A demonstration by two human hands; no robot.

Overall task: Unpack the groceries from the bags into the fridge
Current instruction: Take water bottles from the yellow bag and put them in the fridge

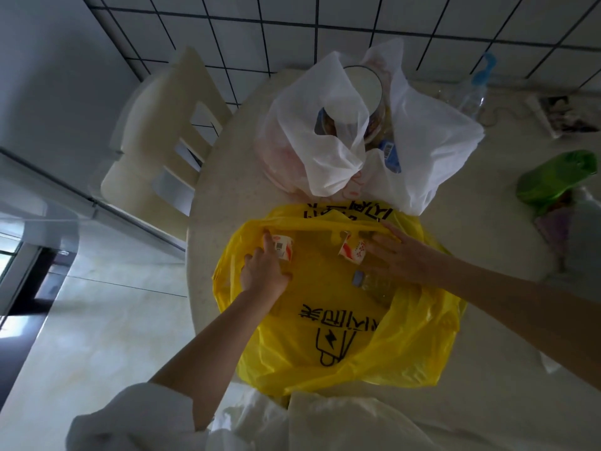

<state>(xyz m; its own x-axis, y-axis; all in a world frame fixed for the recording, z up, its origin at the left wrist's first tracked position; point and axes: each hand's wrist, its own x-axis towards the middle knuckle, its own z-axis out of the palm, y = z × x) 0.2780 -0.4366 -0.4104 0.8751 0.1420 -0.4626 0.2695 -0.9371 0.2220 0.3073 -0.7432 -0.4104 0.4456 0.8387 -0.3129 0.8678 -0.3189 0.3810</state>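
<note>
An open yellow plastic bag (328, 330) lies on the round pale table (224, 190) in front of me. Inside it are two small white cups with red print and a clear bottle (374, 284) with a grey-blue cap. My left hand (263, 271) is inside the bag, its index finger and thumb around the left cup (285, 248). My right hand (395, 255) reaches in from the right with fingers spread, touching the right cup (353, 250). Behind the yellow bag stands a white bag (429, 144) holding a jar with a white lid (362, 86) and a blue-labelled item (390, 154).
A cream chair (162, 141) stands at the table's left. On the table's right are a green bottle (553, 177), a clear bottle with a blue cap (478, 89) and a small box (566, 118). A white appliance (32, 190) is at the far left, and a tiled wall lies behind.
</note>
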